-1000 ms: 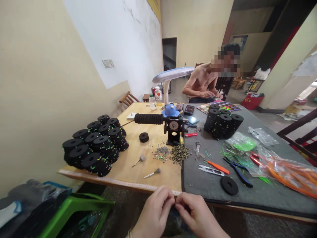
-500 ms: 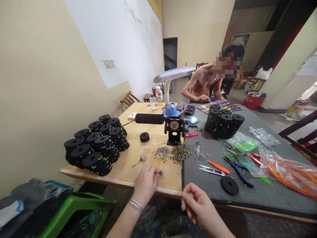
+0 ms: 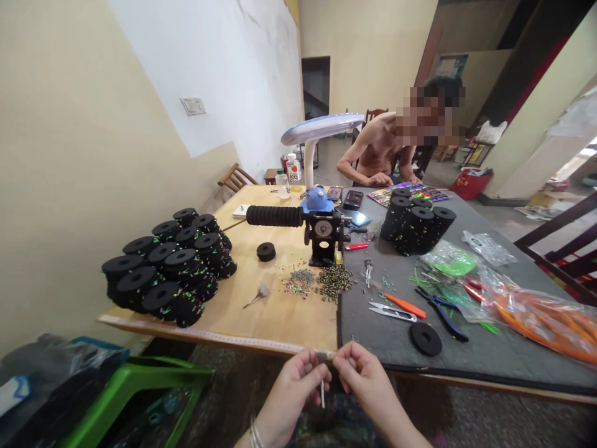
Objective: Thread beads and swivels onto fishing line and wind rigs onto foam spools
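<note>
Here, left hand and right hand pinch one thin stick

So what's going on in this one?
A person at the edge of a wooden table holds a small white-handled brush in their left hand, with their right hand close beside it. Stacks of black foam spools, a hand-crank winder and loose beads sit on the table. Another person sits bent over at the far end.

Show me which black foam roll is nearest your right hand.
The foam roll lying alone on the grey mat; the others are stacked or farther off.
</note>
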`<state>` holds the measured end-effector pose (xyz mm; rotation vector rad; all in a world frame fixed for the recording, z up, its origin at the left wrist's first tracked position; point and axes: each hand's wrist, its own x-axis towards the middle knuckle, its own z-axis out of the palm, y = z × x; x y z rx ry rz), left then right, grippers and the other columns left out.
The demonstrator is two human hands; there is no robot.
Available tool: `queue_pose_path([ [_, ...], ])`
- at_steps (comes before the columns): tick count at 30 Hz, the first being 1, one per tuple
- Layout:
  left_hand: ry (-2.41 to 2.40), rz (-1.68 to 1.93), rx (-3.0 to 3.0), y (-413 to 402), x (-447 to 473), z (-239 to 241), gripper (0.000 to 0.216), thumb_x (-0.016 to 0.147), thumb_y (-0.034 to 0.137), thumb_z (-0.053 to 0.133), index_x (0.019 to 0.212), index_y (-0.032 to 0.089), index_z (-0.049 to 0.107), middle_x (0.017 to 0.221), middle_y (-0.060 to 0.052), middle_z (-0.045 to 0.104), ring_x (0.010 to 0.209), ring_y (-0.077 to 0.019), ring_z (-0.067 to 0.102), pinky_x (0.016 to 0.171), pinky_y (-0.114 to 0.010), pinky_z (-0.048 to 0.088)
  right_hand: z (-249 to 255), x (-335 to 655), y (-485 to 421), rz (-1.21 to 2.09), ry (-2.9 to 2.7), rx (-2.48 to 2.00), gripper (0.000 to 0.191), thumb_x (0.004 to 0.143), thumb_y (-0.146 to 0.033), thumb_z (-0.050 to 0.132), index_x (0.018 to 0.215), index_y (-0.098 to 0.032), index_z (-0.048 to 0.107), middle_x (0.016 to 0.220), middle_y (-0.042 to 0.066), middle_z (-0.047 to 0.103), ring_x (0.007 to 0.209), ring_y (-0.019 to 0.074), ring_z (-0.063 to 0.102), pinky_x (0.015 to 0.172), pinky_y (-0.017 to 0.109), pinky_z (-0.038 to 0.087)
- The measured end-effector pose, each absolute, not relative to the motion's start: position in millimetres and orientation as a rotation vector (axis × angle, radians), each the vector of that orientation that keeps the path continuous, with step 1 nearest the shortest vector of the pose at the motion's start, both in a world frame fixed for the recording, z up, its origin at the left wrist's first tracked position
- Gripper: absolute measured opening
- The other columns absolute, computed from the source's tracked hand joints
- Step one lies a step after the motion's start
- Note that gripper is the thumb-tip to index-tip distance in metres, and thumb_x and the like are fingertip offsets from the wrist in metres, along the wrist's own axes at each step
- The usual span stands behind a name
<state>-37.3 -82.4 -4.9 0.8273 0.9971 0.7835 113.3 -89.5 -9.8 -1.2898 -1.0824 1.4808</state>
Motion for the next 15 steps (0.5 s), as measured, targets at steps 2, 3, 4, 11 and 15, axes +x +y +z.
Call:
queue_pose_path([
  [2, 0.991, 0.774, 0.837, -83.5, -36.2, -7.0, 0.03, 0.071, 0.039, 0.072, 0.081, 0.014, 0.059, 0.068, -0.001, 0.061, 0.058, -0.0107, 0.054, 0.046, -0.018, 0.039, -7.9, 112.7, -90.2, 1.493, -1.086, -1.287, 0.046, 0.07, -0.062, 0.063, 0.069, -0.018, 0.051, 0.045, -0.009, 0.043, 0.04, 0.007, 0.035, 0.043, 0.019, 0.024],
  [3, 0.991, 0.771, 0.854, -84.0, -35.6, -7.6, 0.03, 0.071, 0.039, 0.072, 0.08, 0.014, 0.059, 0.066, -0.001, 0.061, 0.057, -0.0106, 0.053, 0.045, -0.018, 0.039, -6.7, 112.4, -90.4, 1.495, -1.09, -1.286, 0.045, 0.07, -0.062, 0.063, 0.069, -0.018, 0.051, 0.045, -0.009, 0.044, 0.04, 0.0071, 0.036, 0.042, 0.019, 0.024],
  [4, 0.99, 0.767, 0.874, -84.5, -34.9, -7.9, 0.03, 0.072, 0.04, 0.072, 0.079, 0.014, 0.058, 0.066, -0.001, 0.061, 0.057, -0.0106, 0.053, 0.045, -0.018, 0.039, -5.4, 112.2, -90.6, 1.496, -1.094, -1.288, 0.044, 0.071, -0.061, 0.063, 0.07, -0.018, 0.052, 0.045, -0.008, 0.045, 0.04, 0.0072, 0.037, 0.042, 0.019, 0.025],
  [11, 0.974, 0.769, 0.981, -87.5, -30.0, -5.5, 0.031, 0.075, 0.043, 0.068, 0.08, 0.015, 0.057, 0.067, -0.002, 0.062, 0.055, -0.0109, 0.054, 0.044, -0.018, 0.04, -0.1, 110.7, -90.8, 1.468, -1.106, -1.319, 0.038, 0.072, -0.055, 0.064, 0.068, -0.019, 0.052, 0.044, -0.008, 0.046, 0.038, 0.0078, 0.041, 0.041, 0.019, 0.029],
  [15, 0.953, 0.783, 0.985, -88.4, -27.4, -3.9, 0.031, 0.075, 0.044, 0.068, 0.077, 0.016, 0.056, 0.064, 0.0, 0.06, 0.053, -0.0108, 0.053, 0.043, -0.018, 0.04, 1.2, 109.8, -91.1, 1.448, -1.123, -1.333, 0.034, 0.073, -0.051, 0.063, 0.067, -0.019, 0.051, 0.043, -0.009, 0.046, 0.038, 0.0082, 0.044, 0.043, 0.02, 0.032],
])
